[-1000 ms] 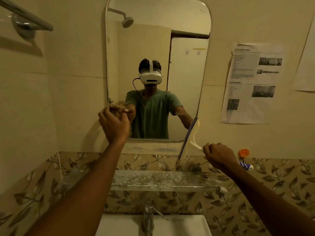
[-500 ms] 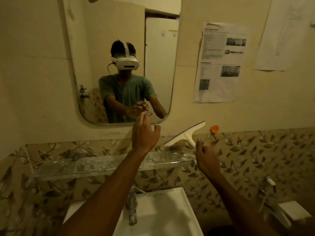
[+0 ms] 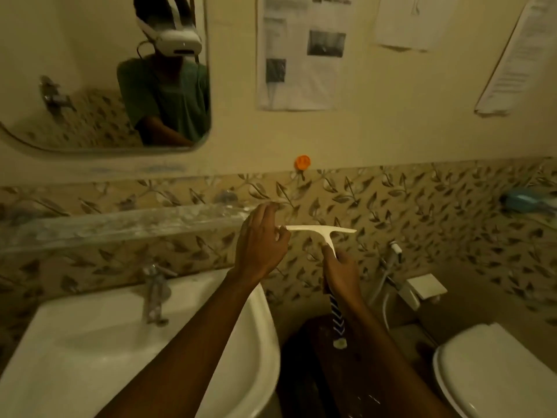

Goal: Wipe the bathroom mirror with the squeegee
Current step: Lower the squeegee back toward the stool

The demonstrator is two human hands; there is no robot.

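Note:
The white squeegee [image 3: 321, 230] is held level below the mirror, its blade running left to right. My right hand [image 3: 342, 273] grips its handle, whose blue-and-white patterned end hangs down under my wrist. My left hand [image 3: 260, 241] pinches the blade's left end with its fingertips. The mirror [image 3: 90, 86] fills the upper left of the view, well above both hands, and reflects a person in a green shirt with a white headset.
A glass shelf [image 3: 120, 226] runs along the wall under the mirror. Below it are a white basin [image 3: 90, 342] and tap [image 3: 155, 294]. An orange hook [image 3: 302, 162], taped papers [image 3: 300, 52], a hand-spray hose [image 3: 390, 267] and a toilet [image 3: 494, 366] are at right.
The view swung down and right, off the mirror. The squeegee came down from the mirror's right edge to below the shelf, and my left hand left the mirror and took the blade's end.

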